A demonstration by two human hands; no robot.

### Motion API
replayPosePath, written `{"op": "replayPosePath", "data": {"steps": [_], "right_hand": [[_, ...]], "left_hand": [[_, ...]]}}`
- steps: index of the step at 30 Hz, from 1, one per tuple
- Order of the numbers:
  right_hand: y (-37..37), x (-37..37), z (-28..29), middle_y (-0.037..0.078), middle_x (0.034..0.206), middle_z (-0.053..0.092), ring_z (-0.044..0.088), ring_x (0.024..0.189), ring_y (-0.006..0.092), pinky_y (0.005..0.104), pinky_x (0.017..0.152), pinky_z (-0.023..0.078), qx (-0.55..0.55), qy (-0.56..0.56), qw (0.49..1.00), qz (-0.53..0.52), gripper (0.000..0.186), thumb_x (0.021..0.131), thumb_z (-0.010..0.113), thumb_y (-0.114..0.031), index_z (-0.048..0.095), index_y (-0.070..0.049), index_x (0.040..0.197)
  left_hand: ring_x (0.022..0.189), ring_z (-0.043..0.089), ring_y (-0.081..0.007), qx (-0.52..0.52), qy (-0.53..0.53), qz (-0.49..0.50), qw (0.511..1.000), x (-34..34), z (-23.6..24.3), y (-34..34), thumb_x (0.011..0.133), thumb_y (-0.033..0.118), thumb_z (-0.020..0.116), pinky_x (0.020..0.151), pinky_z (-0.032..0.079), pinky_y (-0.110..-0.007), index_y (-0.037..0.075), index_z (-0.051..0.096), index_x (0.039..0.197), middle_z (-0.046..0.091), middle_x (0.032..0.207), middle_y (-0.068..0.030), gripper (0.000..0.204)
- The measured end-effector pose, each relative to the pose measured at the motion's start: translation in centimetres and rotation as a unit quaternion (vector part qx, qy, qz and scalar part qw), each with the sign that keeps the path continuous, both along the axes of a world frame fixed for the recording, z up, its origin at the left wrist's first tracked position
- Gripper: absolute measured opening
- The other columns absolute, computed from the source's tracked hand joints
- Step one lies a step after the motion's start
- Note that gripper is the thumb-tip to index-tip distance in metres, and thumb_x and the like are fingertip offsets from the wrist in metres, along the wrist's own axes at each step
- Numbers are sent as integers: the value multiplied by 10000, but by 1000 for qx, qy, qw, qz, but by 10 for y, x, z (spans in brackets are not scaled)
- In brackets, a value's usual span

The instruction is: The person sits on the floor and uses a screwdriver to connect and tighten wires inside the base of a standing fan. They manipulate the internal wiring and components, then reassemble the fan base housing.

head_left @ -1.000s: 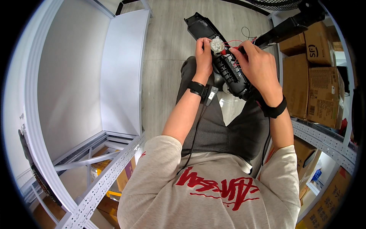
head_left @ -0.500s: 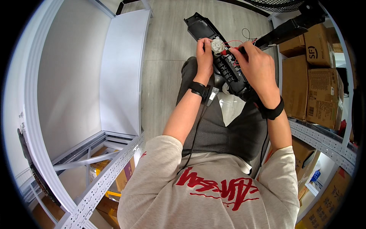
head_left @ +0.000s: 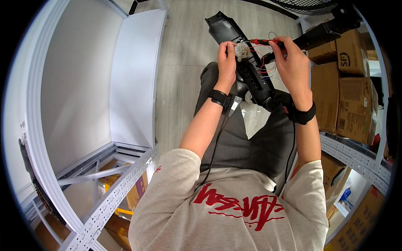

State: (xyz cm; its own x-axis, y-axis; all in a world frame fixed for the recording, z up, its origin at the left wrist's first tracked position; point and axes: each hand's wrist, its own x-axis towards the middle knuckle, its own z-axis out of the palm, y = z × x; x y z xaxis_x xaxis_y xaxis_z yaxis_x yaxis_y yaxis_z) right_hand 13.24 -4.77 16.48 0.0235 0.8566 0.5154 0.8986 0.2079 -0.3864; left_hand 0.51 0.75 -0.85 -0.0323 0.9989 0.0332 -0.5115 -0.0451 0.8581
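My left hand [head_left: 227, 62] pinches a small whitish round part, like a little gearbox [head_left: 241, 51], with red wires running from it. A red and black screwdriver [head_left: 261, 42] is gripped in my right hand [head_left: 292, 65], its tip pointing left at the upper edge of the gearbox. I cannot tell whether the tip touches it. Below both hands lies a long black plastic housing [head_left: 258, 83], slanting from far left to near right across my knees. Thin red and white wires [head_left: 264, 69] loop out of its middle.
Stacked cardboard boxes [head_left: 355, 100] fill a metal shelf on the right. A black post [head_left: 322, 35] slants in beside my right hand, below a black mesh fan guard [head_left: 307, 5]. To the left stands a white metal rack [head_left: 136, 83]. A clear plastic bag [head_left: 255, 119] lies between my legs.
My right hand has moved right and up from the gearbox, and the screwdriver now lies level, pointing left. The wires show more openly. My left hand and the gearbox have shifted only slightly.
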Motion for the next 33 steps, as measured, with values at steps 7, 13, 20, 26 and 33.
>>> {"op": "replayPosePath", "data": {"steps": [7, 13, 20, 26, 33], "right_hand": [[2, 4, -1, 157, 844, 691, 660, 698, 360, 392, 590, 516, -18, -2, 1000, 11, 165, 916, 703, -157, 636, -34, 1004], [2, 8, 9, 171, 876, 675, 642, 747, 398, 421, 621, 517, -27, -41, 997, 61, 117, 931, 663, -124, 627, -35, 997], [2, 6, 19, 166, 888, 660, 640, 784, 407, 429, 652, 521, -54, -83, 992, 82, 102, 932, 632, -81, 628, -38, 1026], [16, 12, 22, 157, 922, 664, 652, 797, 393, 426, 680, 525, -20, -118, 981, 151, 119, 925, 615, -56, 635, -53, 1042], [18, 16, 26, 173, 915, 675, 654, 808, 402, 445, 676, 521, -79, -138, 980, 120, 117, 948, 601, -120, 642, -50, 1033]], "left_hand": [[957, 472, -89, -4, -9, -5, 1000, -1, 3, -1, 1079, 220, 483, 907, 380, -244, 49, 573, 1046, 569, 1021, 7, 196], [957, 468, -87, -8, -6, -7, 1000, -1, 2, -1, 1080, 227, 482, 906, 378, -243, 51, 575, 1052, 568, 1022, 10, 201], [971, 475, -92, -7, 3, -4, 1000, -1, 1, 0, 1081, 239, 483, 922, 380, -249, 55, 575, 1058, 569, 1034, 6, 207], [972, 479, -89, -4, 9, -16, 1000, 0, 1, -1, 1080, 248, 488, 916, 389, -243, 57, 574, 1055, 571, 1037, 9, 211], [964, 481, -87, 2, 20, -15, 1000, 0, -1, 0, 1079, 248, 491, 902, 392, -235, 55, 574, 1056, 572, 1030, 11, 211]]}}
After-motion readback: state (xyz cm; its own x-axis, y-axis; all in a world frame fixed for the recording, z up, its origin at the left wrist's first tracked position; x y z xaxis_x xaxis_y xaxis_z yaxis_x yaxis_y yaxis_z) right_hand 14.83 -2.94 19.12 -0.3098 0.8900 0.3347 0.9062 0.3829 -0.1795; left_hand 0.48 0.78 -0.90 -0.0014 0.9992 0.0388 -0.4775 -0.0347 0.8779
